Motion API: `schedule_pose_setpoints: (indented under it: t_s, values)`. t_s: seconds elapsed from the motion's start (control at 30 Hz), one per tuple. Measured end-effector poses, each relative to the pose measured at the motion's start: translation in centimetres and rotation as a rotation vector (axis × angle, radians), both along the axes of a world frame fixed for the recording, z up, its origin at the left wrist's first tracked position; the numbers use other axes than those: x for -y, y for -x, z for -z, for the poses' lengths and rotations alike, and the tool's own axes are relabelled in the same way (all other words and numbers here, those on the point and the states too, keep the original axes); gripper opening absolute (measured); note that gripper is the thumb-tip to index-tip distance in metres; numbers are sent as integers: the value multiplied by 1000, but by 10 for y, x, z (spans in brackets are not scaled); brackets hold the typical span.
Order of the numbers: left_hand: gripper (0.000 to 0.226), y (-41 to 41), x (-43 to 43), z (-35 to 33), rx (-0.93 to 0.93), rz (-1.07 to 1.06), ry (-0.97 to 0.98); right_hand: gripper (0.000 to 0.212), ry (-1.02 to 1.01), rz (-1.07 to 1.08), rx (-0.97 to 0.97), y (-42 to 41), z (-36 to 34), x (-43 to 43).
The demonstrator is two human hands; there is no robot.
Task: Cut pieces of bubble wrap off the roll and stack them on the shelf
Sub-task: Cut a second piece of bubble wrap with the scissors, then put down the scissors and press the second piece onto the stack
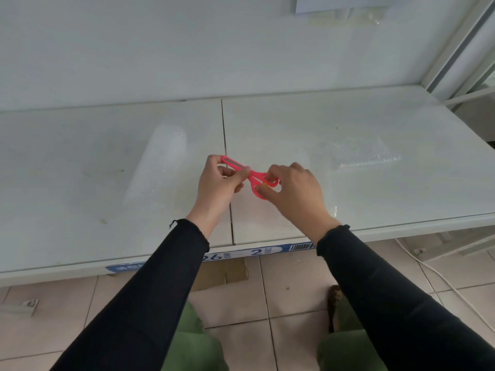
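Note:
Pink scissors (254, 178) are held above the white shelf (348, 129), blades closed. My left hand (218, 183) pinches the blade end. My right hand (294, 191) grips the handle loops from the right. A roll of clear bubble wrap (158, 164) lies on the shelf to the left of my hands, angled away from me. A cut piece of bubble wrap (361, 153) lies flat on the shelf to the right. More clear wrap spreads on the shelf under my right hand.
The shelf's front edge carries a blue and white label (257, 254). A white upright post (460, 49) stands at the right. White sheets (340, 6) lie at the top. A white cable (442, 277) runs across the tiled floor.

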State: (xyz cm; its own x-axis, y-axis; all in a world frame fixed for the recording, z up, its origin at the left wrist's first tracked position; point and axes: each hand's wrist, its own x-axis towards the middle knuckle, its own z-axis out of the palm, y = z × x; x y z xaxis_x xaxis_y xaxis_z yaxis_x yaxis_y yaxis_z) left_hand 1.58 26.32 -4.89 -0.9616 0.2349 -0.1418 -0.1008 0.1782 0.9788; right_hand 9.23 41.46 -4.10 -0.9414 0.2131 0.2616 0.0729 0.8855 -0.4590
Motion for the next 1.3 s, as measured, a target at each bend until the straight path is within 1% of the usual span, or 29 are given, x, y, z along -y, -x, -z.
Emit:
schedule_pose_setpoints:
  t_s: [0.13, 0.23, 0.33, 0.4, 0.47, 0.5, 0.57, 0.63, 0.73, 0.83, 0.97, 1.07, 1.17, 1.3]
  values:
    - [38, 6, -2, 14, -24, -12, 49, 27, -80, -12, 90, 2, 15, 7]
    - [40, 10, 1, 22, -46, -13, 117, 26, -115, -21, 105, 3, 26, 10]
    - [45, 13, 2, 26, -156, -19, 330, 28, -149, 21, 77, 3, 31, 12]
    - [51, 14, 1, 28, -260, -20, 557, 28, -151, 46, 71, 0, 33, 12]
    - [57, 13, 1, 28, -320, -3, 778, 26, -119, 54, 80, -3, 32, 10]
    - [58, 12, 1, 27, -345, 5, 846, 25, -88, 53, 82, -5, 30, 8]
    - [56, 9, -2, 26, -439, 7, 912, 25, -27, 64, 77, -10, 24, -3]
    - [52, 4, -9, 24, -607, 19, 899, 25, 4, 108, 68, -14, 17, -22]
    - [40, -10, -32, 17, -839, 134, 805, 27, 15, 221, 71, -24, 7, -58]
    - [32, -28, -59, 13, -965, 273, 776, 36, 0, 315, 177, -36, 5, -90]
    - [34, -45, -83, 19, -993, 384, 781, 50, 19, 356, 355, -48, 9, -106]
    - [35, -50, -92, 24, -977, 394, 816, 51, 25, 355, 408, -49, 13, -101]
    - [31, -51, -97, 27, -952, 386, 837, 41, 27, 377, 392, -45, 17, -95]
    - [29, -52, -101, 29, -881, 410, 792, 19, 96, 363, 340, -37, 24, -92]
